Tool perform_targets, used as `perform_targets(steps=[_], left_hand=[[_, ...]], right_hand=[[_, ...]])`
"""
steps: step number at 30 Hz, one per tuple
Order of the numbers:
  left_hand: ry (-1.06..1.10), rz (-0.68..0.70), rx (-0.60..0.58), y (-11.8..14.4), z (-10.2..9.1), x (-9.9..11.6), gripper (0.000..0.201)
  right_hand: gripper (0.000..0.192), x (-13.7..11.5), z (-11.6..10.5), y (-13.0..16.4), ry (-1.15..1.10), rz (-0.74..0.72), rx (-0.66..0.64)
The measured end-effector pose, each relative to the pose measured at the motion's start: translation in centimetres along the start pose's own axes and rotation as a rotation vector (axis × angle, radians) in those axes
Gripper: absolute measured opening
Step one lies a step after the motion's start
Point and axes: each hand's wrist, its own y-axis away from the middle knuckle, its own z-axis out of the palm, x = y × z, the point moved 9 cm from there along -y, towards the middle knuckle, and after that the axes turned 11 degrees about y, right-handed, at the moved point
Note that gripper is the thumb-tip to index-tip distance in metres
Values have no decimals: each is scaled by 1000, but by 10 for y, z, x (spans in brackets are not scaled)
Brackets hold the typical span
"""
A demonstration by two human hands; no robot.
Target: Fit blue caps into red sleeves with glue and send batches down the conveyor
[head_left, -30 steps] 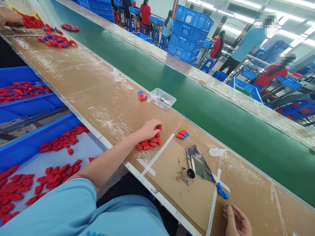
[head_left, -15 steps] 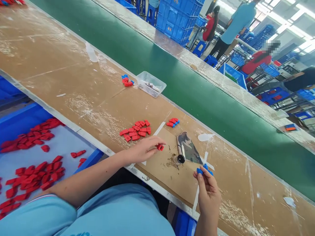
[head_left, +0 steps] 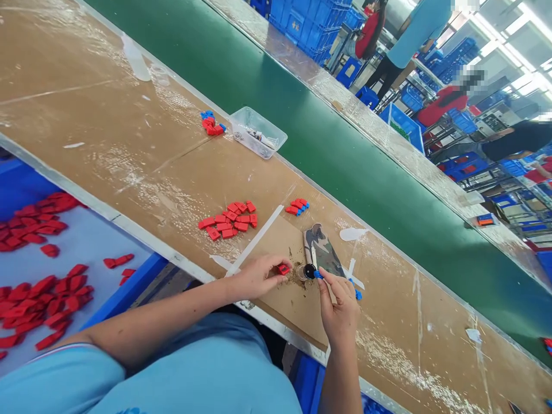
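Note:
My left hand (head_left: 259, 275) pinches a small red plastic part (head_left: 283, 268) just above the brown worktop (head_left: 129, 144). My right hand (head_left: 338, 302) holds a small blue part (head_left: 318, 275) at its fingertips, close to the red one. Between the two hands lies a small dark round tool (head_left: 307, 271) on a camouflage-patterned cloth (head_left: 321, 253). A pile of red parts (head_left: 228, 219) lies just beyond my left hand. A few blue parts (head_left: 357, 294) rest right of my right hand.
A small group of joined red-and-blue parts (head_left: 297, 206) and another (head_left: 211, 123) lie near a clear plastic tray (head_left: 257, 131). A green conveyor belt (head_left: 345, 149) runs behind. A blue bin with red parts (head_left: 43, 276) sits at my left. Other people work at the back.
My left hand picked a red part from the pile and brought it toward me. My right hand took a blue part and moved left to meet it by the dark tool.

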Motion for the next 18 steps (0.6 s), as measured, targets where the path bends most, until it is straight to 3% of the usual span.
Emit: perform_targets(steps=[6,12,18], left_hand=[[-60,91,-11,0,-2,15,24],[-5,22,15,1,-2,3,31],[46,-13,12,1,-2,-1,24]], right_hand=[[23,-3,3,1,50,-61,27],[22,-4,4,-1,63,-85,20],[22,-8,-5,-2,76,-102,58]])
